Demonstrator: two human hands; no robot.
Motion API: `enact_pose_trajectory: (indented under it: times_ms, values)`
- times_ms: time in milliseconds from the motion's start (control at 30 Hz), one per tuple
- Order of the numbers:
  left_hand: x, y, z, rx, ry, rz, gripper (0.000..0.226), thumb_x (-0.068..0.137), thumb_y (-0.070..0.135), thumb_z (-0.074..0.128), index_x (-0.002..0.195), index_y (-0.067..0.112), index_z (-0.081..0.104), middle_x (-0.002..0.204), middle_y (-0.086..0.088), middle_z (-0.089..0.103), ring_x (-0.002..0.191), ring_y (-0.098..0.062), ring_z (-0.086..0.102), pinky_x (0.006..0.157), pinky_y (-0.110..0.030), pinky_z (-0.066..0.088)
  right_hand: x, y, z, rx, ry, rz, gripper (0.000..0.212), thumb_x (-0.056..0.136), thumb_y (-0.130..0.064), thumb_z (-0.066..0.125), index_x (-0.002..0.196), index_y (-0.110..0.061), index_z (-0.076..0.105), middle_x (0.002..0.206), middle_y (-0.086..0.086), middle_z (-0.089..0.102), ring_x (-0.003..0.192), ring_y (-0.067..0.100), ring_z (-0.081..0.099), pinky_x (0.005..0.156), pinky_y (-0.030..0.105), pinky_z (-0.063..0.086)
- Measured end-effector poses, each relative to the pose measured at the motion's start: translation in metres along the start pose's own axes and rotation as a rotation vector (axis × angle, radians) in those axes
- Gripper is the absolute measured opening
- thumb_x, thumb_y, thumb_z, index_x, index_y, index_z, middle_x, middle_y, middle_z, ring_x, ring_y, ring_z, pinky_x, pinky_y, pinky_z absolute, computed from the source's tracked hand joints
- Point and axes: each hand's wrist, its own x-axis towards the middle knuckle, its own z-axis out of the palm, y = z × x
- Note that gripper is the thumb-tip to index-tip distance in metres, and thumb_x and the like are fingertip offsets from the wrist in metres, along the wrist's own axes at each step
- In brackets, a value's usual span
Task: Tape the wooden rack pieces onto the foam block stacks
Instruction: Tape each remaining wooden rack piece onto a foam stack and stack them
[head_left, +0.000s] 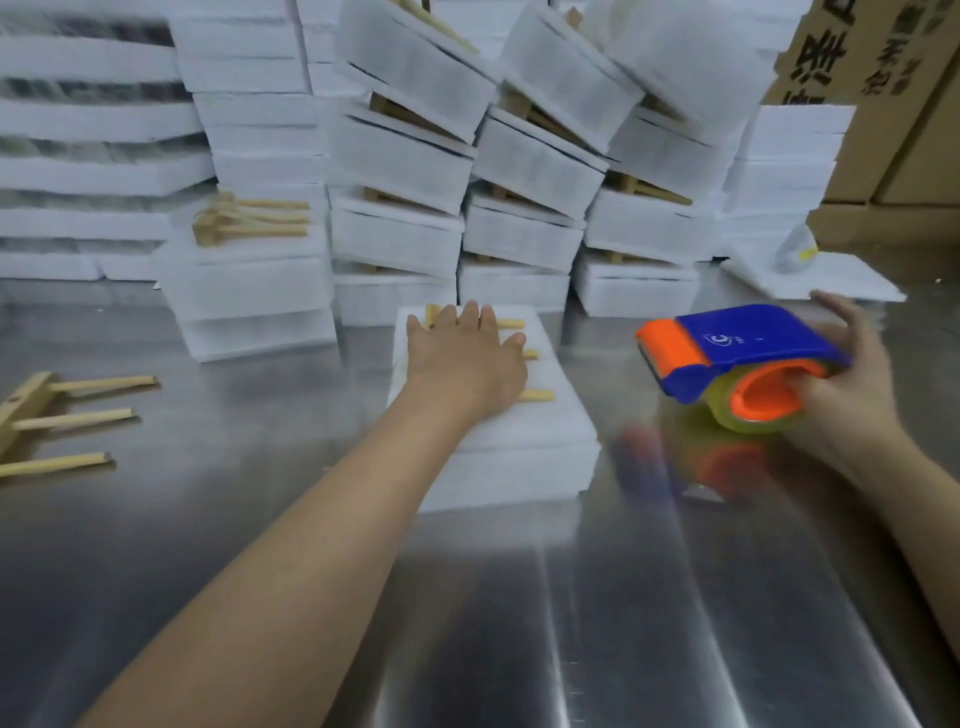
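We look down on a shiny metal table (519, 597) in a packing space, with white foam piled along the far side

The person's left hand (465, 358) lies flat, palm down, fingers straight and slightly spread. It presses on a wooden rack piece (537, 396), whose peg ends poke out to the right from under the palm. The rack piece rests on top of a low foam block stack (519, 457) at the middle of the table.

The right hand (852, 384) grips a blue and orange tape dispenser (743, 343), fingers curled around its roll of clear tape (753, 423), with one finger lifted above the blue cover. The dispenser is held above the table, to the right of the foam stack and apart from it, orange nose pointing left. We see its blurred reflection in the metal below.

At the left edge, a second rack piece (52, 421) lies on the bare table, pegs pointing right. Behind it, another wooden piece (249, 218) sits on a taller foam pile. Across the back lean several finished stacks (405, 156), with wood showing between the foam layers. Cardboard boxes (909, 130) stand at the far right
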Motion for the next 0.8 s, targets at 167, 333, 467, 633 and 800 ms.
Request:
enact_pose_trajectory:
  times_ms: [167,333,467,633,800]
  values:
    - [-0.001,0.003,-0.005,0.043,-0.027,-0.028,0.059,0.102,0.043,0.008,0.154,0.017,-0.004,0.163,0.001,-0.002,0.149,-0.021,-0.003,0.117,-0.055,-0.009,0.003,0.003,-0.001,0.004,-0.024,-0.030,0.078,0.061,0.030,0.037,0.125,-0.009,0.057,0.102,-0.010,0.063,0.085,-0.009,0.062,0.074,0.007,0.047]
    - [0.000,0.042,-0.022,0.334,-0.067,-0.125,0.063,0.098,0.033,0.030,0.153,0.009,0.011,0.158,-0.015,0.018,0.148,-0.034,0.005,0.112,-0.058,-0.014,0.004,0.007,-0.003,0.023,-0.052,-0.071,0.079,0.060,0.032,0.035,0.124,-0.011,0.055,0.106,-0.005,0.063,0.093,-0.006,0.062,0.079,0.010,0.047]
    - [0.009,0.084,-0.015,0.043,0.224,0.208,0.033,0.091,0.018,0.041,0.120,0.012,0.056,0.124,-0.010,0.057,0.122,-0.027,0.047,0.118,-0.042,0.009,0.004,0.005,-0.003,0.002,-0.092,-0.091,0.085,0.059,0.032,0.033,0.122,-0.021,0.054,0.111,-0.005,0.062,0.097,-0.003,0.061,0.081,0.012,0.049]
    - [0.017,0.089,0.011,-0.032,0.115,0.194,0.033,0.099,0.023,0.033,0.114,0.016,0.061,0.122,-0.007,0.062,0.118,-0.023,0.052,0.111,-0.037,0.018,0.005,0.004,-0.007,-0.037,-0.121,-0.122,0.087,0.059,0.031,0.035,0.118,-0.030,0.054,0.112,-0.006,0.061,0.099,0.004,0.061,0.079,0.017,0.050]
    - [0.023,0.086,0.012,-0.120,0.136,0.171,0.026,0.096,0.021,0.039,0.110,0.020,0.060,0.116,-0.002,0.064,0.113,-0.020,0.055,0.109,-0.034,0.018,0.006,0.006,-0.008,-0.037,-0.154,-0.146,0.083,0.060,0.033,0.036,0.118,-0.025,0.053,0.107,-0.013,0.060,0.094,-0.004,0.061,0.071,0.009,0.048]
